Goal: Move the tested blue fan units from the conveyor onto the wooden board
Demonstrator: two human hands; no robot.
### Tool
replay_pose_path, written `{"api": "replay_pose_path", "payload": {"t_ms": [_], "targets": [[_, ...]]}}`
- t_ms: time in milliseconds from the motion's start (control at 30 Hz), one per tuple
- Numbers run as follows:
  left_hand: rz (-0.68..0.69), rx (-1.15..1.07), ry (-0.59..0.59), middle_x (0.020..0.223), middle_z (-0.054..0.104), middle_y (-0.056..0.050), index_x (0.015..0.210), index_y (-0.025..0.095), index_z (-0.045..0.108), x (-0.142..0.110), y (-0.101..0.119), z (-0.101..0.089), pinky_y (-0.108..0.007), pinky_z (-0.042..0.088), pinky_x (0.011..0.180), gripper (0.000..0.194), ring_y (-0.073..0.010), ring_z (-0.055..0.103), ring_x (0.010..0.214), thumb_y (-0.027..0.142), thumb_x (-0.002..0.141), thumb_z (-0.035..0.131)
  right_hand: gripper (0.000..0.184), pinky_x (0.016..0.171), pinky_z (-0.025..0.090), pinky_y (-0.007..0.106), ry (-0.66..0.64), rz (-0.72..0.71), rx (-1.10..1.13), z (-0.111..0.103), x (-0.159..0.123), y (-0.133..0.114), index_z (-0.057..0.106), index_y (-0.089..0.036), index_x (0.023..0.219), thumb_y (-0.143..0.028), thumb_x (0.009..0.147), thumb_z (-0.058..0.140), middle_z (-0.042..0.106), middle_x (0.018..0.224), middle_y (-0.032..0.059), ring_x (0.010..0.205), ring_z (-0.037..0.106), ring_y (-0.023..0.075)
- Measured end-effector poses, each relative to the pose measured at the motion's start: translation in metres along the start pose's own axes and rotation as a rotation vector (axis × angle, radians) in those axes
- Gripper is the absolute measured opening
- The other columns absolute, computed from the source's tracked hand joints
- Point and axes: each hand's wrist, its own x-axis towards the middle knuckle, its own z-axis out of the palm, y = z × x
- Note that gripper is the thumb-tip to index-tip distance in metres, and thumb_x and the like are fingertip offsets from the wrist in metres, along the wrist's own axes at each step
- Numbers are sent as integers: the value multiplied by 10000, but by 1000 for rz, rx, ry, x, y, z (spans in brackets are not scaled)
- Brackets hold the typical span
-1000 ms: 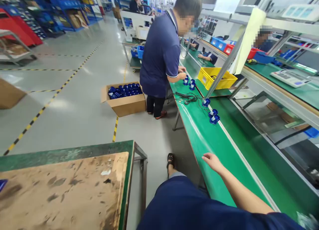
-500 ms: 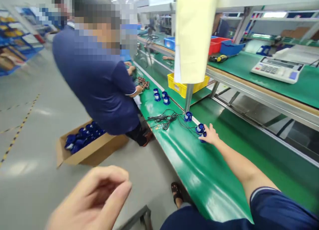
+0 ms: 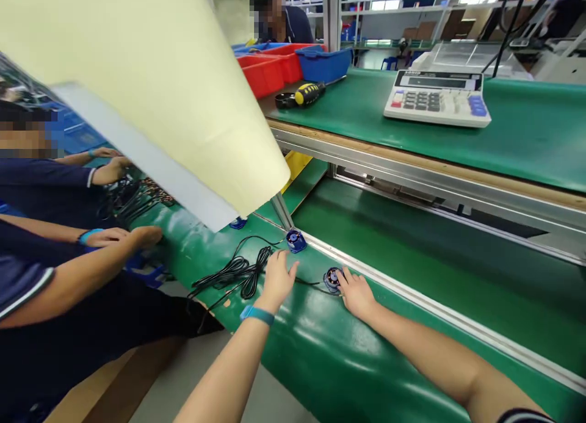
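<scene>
handling: the blue fan unit [image 3: 332, 279] lies on the green bench [image 3: 339, 374], near the pale rail [image 3: 412, 296], at ten o'clock from the right hand [image 3: 358, 293]. it should be light, with a stiff housing; its smooth sides may slip a little. the inner blades are probably the fragile part — take hold by the outer rim, clear of the dark centre. the black cables [image 3: 232, 268], at nine o'clock from the unit, look flexible and may drag on it if pulled.

hand state: the right hand's fingers are slightly bent and touch the unit's near edge at three o'clock; whether they grip or merely rest there cannot be told. the left hand [image 3: 277, 281], at nine o'clock from the unit, has its thumb parted from loosely curved fingers, with nothing visible between them.

visibility: a second blue unit [image 3: 295, 240] sits in plain sight at ten o'clock. the yellow sheet [image 3: 201, 105] covers much of the upper left — a third blue unit [image 3: 238, 223] shows only in part below its edge. the cable's join to the fan unit is too small to confirm.
</scene>
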Motion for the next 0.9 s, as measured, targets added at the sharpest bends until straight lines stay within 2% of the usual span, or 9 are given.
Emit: {"api": "replay_pose_path", "payload": {"t_ms": [167,233,300,367,433,533,667,800,900], "targets": [[-13,321,-114,1462,455,-282,1390,37,482,61,-20,22,-500,427,1127,535,-388,425,1399,282,923,576,538,971,464,463,67,-29,-93,20,-31,34,505,-163,1481,-199,945,532,498,1507,209,1115,628,312],[8,391,-174,1558,351,-279,1498,83,393,76,-29,24,-509,397,1156,675,-399,360,1457,278,900,635,496,931,478,447,134,-87,-132,27,-38,54,555,-147,1435,-199,942,541,552,1453,215,1053,648,299],[82,441,-284,1652,199,-231,1570,202,314,89,-31,27,-525,364,1181,823,-414,308,1491,225,847,705,453,912,481,442,213,-176,-174,32,-43,76,588,-150,1398,-197,952,527,605,1394,204,1016,658,290],[120,454,-426,1684,131,-179,1577,308,303,101,-28,31,-509,387,1165,892,-410,398,1443,168,809,734,416,902,479,435,284,-241,-203,34,-47,96,609,-162,1369,-194,967,505,630,1362,192,1030,659,288],[75,438,-522,1645,226,-181,1557,324,344,107,-21,37,-466,463,1092,815,-364,577,1281,177,839,699,380,886,477,424,331,-238,-213,34,-49,109,621,-160,1342,-210,989,488,629,1359,195,1034,662,284],[6,406,-541,1462,434,-189,1520,279,397,100,-11,46,-425,540,957,624,-294,694,1041,253,927,590,386,869,475,420,345,-121,-199,30,-50,106,617,-125,1324,-326,1017,498,596,1384,233,1014,670,287],[2,366,-568,1322,503,-158,1476,264,429,67,2,49,-384,552,896,558,-275,698,1000,336,944,585,457,905,458,422,276,50,-175,23,-40,83,620,-107,1273,-464,1013,502,611,1343,255,1054,664,308],[-49,359,-587,1235,561,-158,1439,220,447,29,16,43,-365,550,852,554,-276,703,972,316,923,623,359,897,432,403,168,87,-150,10,-31,75,658,-136,1131,-410,1041,444,614,1335,238,1019,671,294],[-100,342,-557,1175,595,-138,1398,219,486,4,27,35,-352,547,839,515,-273,706,962,321,917,639,326,862,401,388,102,100,-166,-1,-31,74,651,-152,1159,-333,1054,400,610,1324,232,1012,667,289]]}}
